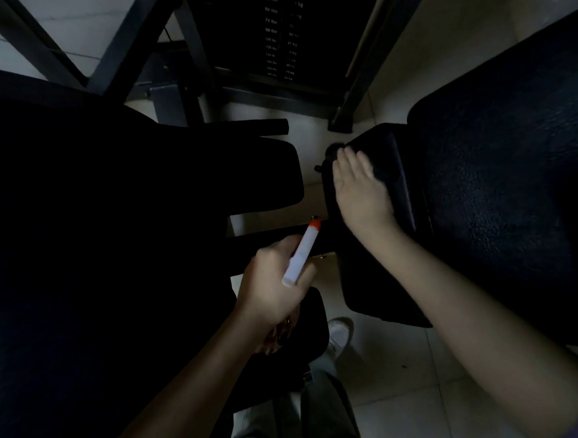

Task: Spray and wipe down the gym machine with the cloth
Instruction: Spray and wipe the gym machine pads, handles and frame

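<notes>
The scene is dim. My left hand point(274, 281) grips a spray bottle point(302, 253), white with an orange nozzle tip that points up and to the right. My right hand point(361, 185) lies with straight fingers on a dark cloth point(379, 166), pressing it onto a small black pad point(393, 177) of the gym machine. The cloth is barely distinguishable from the pad. A large black seat pad point(503, 183) lies to the right of that hand.
Another big black pad point(130, 210) fills the left. The weight stack point(284, 34) with printed numbers stands at the top between dark frame bars point(359, 71). Pale floor tiles point(405, 392) and my white shoe point(338, 335) show below.
</notes>
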A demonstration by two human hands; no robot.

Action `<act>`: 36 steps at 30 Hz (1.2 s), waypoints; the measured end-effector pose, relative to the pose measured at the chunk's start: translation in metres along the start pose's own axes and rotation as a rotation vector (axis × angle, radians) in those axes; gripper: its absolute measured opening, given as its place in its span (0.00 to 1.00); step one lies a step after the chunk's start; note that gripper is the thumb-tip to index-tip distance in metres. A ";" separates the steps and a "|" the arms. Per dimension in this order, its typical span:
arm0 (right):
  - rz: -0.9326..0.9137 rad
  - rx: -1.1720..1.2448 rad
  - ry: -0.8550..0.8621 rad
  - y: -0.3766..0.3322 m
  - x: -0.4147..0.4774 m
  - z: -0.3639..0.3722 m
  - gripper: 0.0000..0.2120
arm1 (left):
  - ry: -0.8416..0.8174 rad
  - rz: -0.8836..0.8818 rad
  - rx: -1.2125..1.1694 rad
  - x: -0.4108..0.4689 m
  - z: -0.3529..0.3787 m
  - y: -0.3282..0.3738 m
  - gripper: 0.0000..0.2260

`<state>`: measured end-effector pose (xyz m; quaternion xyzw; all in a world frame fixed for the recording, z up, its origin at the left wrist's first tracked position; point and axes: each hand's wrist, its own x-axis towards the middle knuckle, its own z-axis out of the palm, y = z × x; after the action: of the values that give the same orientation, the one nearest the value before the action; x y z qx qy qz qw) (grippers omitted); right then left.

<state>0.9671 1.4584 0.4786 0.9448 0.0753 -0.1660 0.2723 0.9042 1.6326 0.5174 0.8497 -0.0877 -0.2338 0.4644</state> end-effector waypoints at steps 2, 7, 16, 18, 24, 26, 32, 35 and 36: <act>-0.031 0.008 -0.078 -0.006 -0.017 0.004 0.27 | 0.012 -0.007 -0.016 0.002 -0.002 0.000 0.19; 0.167 -0.041 0.097 0.016 -0.028 -0.005 0.25 | 0.010 -0.037 -0.100 0.002 -0.005 -0.002 0.20; -0.167 0.009 -0.138 -0.032 0.019 0.020 0.25 | 0.027 0.019 -0.106 0.001 -0.006 -0.009 0.28; -0.226 -0.015 -0.163 -0.048 -0.003 0.033 0.23 | 0.033 0.011 -0.131 0.000 -0.006 -0.010 0.27; 0.013 0.118 -0.072 -0.010 -0.016 0.009 0.24 | 0.037 0.013 -0.180 0.002 -0.008 -0.011 0.23; 0.081 0.075 -0.006 0.007 0.007 -0.007 0.24 | 0.046 0.008 -0.188 0.003 -0.007 -0.011 0.24; -0.101 0.057 -0.097 -0.010 -0.005 0.007 0.25 | 0.052 -0.007 -0.155 0.006 -0.006 -0.007 0.32; -0.076 0.057 0.039 0.002 -0.033 0.005 0.26 | 0.057 -0.045 -0.148 0.007 -0.006 -0.007 0.31; -0.040 0.046 0.059 0.011 -0.035 -0.001 0.25 | 0.055 -0.057 -0.157 0.007 -0.005 -0.008 0.29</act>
<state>0.9369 1.4474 0.4972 0.9537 0.0983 -0.1449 0.2447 0.9125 1.6382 0.5110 0.8189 -0.0323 -0.2296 0.5251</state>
